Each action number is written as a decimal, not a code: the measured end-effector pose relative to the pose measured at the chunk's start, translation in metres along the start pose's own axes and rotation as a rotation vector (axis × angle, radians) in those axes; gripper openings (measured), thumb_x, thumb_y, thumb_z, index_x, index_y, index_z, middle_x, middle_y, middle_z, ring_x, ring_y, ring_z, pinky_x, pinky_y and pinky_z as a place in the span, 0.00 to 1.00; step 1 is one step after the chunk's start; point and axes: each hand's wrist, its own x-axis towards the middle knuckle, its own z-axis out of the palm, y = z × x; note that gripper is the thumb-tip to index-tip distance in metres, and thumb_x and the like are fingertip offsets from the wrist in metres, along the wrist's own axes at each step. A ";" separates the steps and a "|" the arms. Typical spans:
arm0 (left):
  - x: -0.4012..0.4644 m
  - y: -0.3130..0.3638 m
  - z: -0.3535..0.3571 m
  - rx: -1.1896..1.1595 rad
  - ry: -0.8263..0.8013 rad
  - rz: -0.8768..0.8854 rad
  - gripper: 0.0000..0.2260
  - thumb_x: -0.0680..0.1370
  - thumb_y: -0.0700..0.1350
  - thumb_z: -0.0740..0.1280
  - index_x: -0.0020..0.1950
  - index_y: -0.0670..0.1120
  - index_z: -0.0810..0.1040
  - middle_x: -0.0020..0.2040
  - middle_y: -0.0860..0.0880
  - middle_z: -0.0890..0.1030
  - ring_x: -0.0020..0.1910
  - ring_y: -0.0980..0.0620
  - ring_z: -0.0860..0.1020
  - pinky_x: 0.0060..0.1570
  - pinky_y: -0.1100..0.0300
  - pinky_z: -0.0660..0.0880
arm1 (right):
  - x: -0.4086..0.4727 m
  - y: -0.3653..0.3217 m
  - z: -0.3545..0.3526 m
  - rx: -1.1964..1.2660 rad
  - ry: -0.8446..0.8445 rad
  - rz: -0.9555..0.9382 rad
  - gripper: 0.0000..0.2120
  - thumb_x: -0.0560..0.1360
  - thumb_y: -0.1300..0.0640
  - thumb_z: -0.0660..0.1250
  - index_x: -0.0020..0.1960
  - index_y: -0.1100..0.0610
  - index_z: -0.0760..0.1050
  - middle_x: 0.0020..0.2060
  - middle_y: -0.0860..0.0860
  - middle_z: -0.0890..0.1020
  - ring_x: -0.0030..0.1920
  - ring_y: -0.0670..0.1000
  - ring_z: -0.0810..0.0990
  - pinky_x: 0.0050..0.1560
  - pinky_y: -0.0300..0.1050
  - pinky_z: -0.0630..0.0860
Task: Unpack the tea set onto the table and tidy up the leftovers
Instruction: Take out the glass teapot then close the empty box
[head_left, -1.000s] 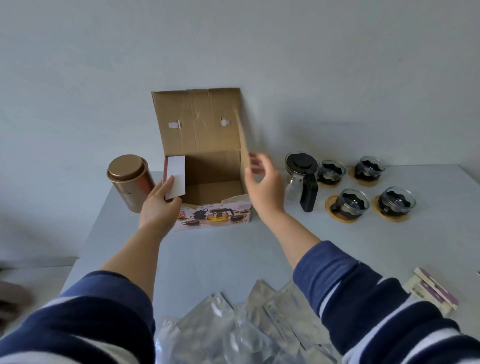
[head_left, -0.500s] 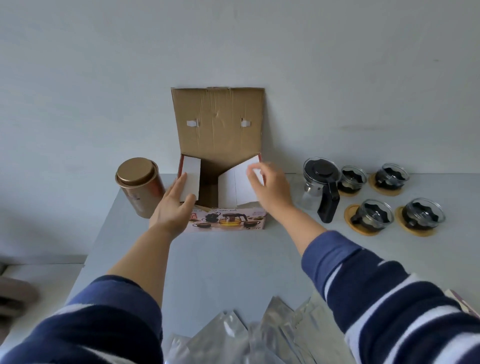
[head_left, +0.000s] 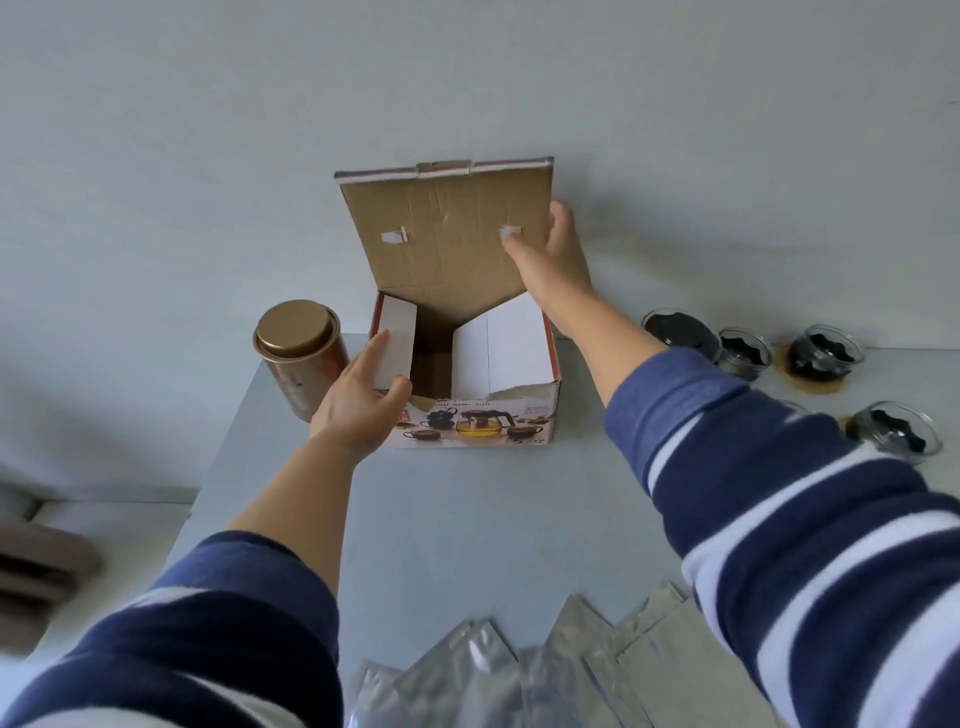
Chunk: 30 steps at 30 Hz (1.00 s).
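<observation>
The printed cardboard tea set box stands at the far middle of the grey table. Its brown lid stands upright. My left hand presses the white left side flap inward. The white right flap lies folded over the opening. My right hand grips the lid's right edge, thumb on the inner face. The glass teapot and glass cups on coasters stand to the right, partly behind my right sleeve.
A copper-coloured tin stands just left of the box, next to my left hand. Several silver foil pouches lie at the near edge. The table's left edge drops off beside my left arm. A pale wall rises behind the box.
My right hand left the right flap, now folded in, and rose to grip the lid's right edge. My left hand stays on the left flap. The camera moved closer.
</observation>
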 end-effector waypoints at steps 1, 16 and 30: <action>0.000 0.000 0.000 0.000 -0.002 0.003 0.26 0.79 0.52 0.58 0.77 0.60 0.56 0.70 0.49 0.72 0.56 0.47 0.77 0.53 0.52 0.75 | -0.007 0.004 0.000 -0.012 0.006 -0.042 0.36 0.65 0.38 0.63 0.70 0.48 0.63 0.64 0.50 0.74 0.64 0.53 0.74 0.64 0.56 0.72; -0.007 0.035 0.003 -0.942 0.084 -0.415 0.20 0.81 0.50 0.44 0.48 0.51 0.76 0.46 0.51 0.79 0.47 0.50 0.75 0.53 0.53 0.70 | -0.098 0.072 -0.026 -0.067 0.021 -0.145 0.22 0.80 0.51 0.59 0.73 0.53 0.63 0.71 0.49 0.69 0.70 0.48 0.66 0.67 0.39 0.63; -0.003 0.027 0.018 -0.416 0.022 -0.113 0.26 0.82 0.61 0.46 0.77 0.53 0.60 0.72 0.48 0.72 0.70 0.45 0.70 0.70 0.48 0.66 | -0.103 0.103 -0.026 -0.326 0.090 -0.242 0.19 0.79 0.59 0.63 0.70 0.58 0.70 0.68 0.56 0.73 0.69 0.55 0.69 0.67 0.40 0.62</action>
